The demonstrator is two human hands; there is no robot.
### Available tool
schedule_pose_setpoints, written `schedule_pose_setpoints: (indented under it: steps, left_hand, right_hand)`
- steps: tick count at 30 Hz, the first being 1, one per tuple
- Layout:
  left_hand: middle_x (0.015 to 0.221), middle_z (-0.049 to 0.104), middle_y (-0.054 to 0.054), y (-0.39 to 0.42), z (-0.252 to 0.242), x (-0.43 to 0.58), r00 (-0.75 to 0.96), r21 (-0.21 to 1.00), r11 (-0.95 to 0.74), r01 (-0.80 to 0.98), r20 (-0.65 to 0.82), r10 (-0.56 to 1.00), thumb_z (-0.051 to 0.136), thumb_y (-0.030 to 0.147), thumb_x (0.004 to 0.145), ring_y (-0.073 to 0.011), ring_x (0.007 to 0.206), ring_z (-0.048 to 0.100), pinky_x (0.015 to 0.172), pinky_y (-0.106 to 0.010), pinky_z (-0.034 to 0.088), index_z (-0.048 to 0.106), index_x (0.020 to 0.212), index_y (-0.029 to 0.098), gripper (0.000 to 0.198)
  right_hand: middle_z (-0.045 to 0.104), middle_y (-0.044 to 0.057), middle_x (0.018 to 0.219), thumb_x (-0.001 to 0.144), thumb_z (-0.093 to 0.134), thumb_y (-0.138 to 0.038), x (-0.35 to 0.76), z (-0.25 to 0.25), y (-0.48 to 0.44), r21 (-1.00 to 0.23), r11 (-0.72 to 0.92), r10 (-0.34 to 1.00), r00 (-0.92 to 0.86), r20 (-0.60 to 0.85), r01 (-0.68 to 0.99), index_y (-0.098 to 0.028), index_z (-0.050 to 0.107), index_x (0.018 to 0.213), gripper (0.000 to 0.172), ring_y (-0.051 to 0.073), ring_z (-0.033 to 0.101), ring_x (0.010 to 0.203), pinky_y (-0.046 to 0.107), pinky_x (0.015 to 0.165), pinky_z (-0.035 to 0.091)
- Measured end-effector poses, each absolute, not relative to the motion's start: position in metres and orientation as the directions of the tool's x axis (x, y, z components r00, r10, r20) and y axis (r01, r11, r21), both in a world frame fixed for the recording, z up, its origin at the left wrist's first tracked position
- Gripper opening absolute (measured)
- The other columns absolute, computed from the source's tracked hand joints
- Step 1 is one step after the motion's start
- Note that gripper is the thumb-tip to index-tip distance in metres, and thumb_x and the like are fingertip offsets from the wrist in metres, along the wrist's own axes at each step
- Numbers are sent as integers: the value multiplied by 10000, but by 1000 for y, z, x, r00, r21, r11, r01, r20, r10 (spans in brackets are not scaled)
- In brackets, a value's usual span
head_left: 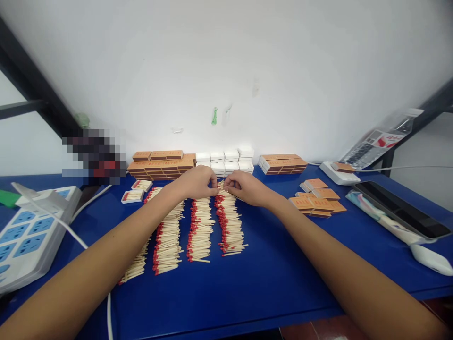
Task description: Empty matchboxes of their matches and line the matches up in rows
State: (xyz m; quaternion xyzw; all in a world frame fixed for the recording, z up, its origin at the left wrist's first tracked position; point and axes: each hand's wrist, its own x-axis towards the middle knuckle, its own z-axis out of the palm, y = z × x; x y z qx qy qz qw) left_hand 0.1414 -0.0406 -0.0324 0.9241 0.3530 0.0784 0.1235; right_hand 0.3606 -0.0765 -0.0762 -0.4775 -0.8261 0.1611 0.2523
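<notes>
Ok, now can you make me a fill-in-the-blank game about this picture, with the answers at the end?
1. The heads of the matches are coloured ____.
2. The tabletop is coloured ____.
3. The left hand and right hand are at the far end of the match row furthest to the ____.
4. In front of the left stack of orange matchboxes, the number of open trays filled with matches is ____.

Missing words: red; blue; right; two.

No text is legible: the red print on the orange matchboxes [302, 203] and the bottle label [388, 139] is too small.
</notes>
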Motion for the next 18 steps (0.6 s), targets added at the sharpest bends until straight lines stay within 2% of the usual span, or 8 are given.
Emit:
schedule_pose_setpoints:
  steps: [7,14,18]
  left_hand:
    - [715,726,-36,-37,-35,142,764,276,-745,607,56,643,647,208,784,-150,623,573,613,-286,380,794,781,183,149]
    - [732,705,-38,-34,-34,139,768,279,-751,599,65,637,633,287,884,-144,618,541,595,-298,346,808,885,190,200]
    - [706,693,-27,-34,-25,132,777,302,-755,582,66,626,658,283,843,-144,617,559,577,-299,357,785,836,204,150]
  right_hand:
    - [669,42,845,941,634,-160,362,-73,-79,-501,498,866,-426,260,708,-178,716,878,105,167,572,759,280,707,409]
    - [669,46,878,964,609,-170,365,-72,-78,-494,523,852,-450,268,695,-180,740,942,134,175,575,799,284,731,407]
    - [673,46,876,971,592,-165,363,-70,-80,-493,527,850,-447,279,692,-185,745,957,155,171,561,783,285,717,399]
